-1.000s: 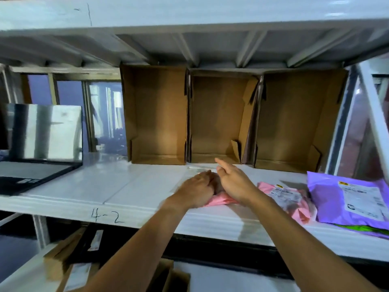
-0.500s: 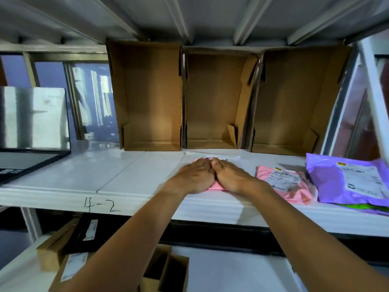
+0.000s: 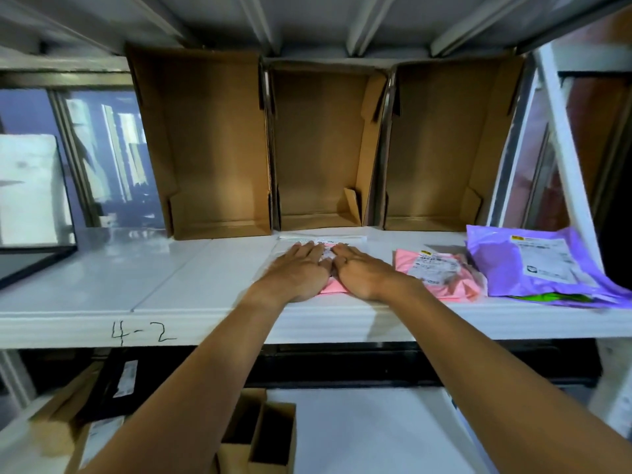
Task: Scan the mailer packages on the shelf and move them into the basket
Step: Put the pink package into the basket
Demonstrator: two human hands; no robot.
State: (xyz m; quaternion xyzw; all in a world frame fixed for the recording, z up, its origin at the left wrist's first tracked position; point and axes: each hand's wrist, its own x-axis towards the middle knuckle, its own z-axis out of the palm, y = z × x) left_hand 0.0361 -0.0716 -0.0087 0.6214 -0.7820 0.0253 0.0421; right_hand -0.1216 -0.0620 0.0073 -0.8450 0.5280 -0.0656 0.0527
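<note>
- Head view: my left hand (image 3: 297, 271) and right hand (image 3: 361, 272) lie side by side, palms down, fingers flat and released, pressing a pink mailer (image 3: 333, 287) onto the white shelf (image 3: 191, 285).
- A second pink mailer (image 3: 441, 273) lies just right of my right hand; a purple mailer (image 3: 533, 265) lies beside it.
- Three open cardboard boxes (image 3: 212, 145) stand behind.

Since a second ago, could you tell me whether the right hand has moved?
Yes. The right hand has gone from raised on edge to lying flat on the pink mailer, beside the left hand, in front of the middle cardboard box.
</note>
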